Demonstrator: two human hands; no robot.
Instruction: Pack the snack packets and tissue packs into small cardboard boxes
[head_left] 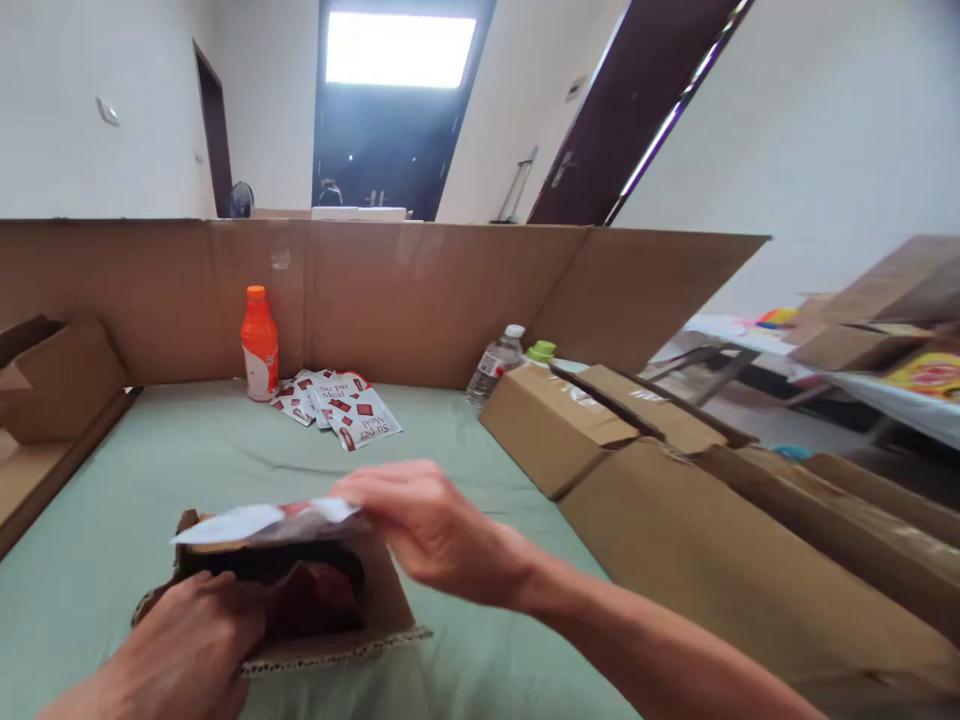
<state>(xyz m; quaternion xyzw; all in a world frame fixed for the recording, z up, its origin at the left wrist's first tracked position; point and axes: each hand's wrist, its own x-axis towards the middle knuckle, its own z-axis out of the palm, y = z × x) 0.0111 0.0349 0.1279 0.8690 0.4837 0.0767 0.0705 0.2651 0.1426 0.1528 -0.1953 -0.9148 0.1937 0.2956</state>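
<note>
Biggest thing here is the cardboard screen [420,300] standing along the far edge of the table [187,450], which has a green cloth on it. I'd guess it's there as a backstop so nothing rolls off.

Along the right edge there are three brown boxes that I can count: a closed one [555,425], a long one [750,570] nearer the camera, and one between them that's mostly hidden. One more open box [60,385] sits at the left edge.

At the near edge is one small box [382,610], tipped so its opening faces the person, with something dark red inside. The left hand [187,645] is curled around its near-left corner, probably bracing it so it doesn't slide. The right hand [431,525] is pinching one white-and-red packet [255,522], held flat right over the opening.

There are two bottles near the far edge: an orange one [259,345] and a clear one [495,365]. Both are upright against the screen. A green cap [540,351] pokes up behind the closed box.

Just beside the orange bottle is a fanned pile of sachets [341,405]. It looks like five or so, but they overlap too much for an exact count.
</note>
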